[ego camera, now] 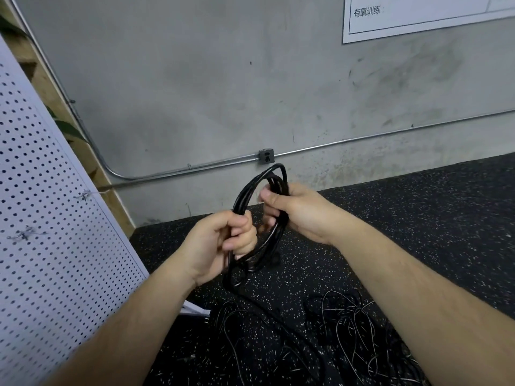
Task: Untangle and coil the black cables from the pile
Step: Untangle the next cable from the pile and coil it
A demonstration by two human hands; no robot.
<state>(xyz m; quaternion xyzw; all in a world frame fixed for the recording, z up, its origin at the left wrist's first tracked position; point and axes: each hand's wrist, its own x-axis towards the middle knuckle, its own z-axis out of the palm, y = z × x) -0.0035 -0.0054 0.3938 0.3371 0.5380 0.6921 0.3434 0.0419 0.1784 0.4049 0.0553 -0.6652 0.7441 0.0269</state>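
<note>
A thick black cable (252, 188) is gathered into several loops held upright in front of me. My left hand (220, 240) grips the lower left side of the loops, fingers curled round them. My right hand (292, 210) grips the right side of the same loops, thumb on the near side. A tail of this cable hangs down toward the floor. Below my arms lies a pile of thin black cables (342, 330), tangled on the dark speckled floor (418, 218).
A white perforated panel (41, 218) leans at the left, close to my left forearm. A grey concrete wall (223, 93) stands ahead with a metal conduit (195, 167) and a small outlet box (266, 156). A white poster (418, 15) hangs at upper right.
</note>
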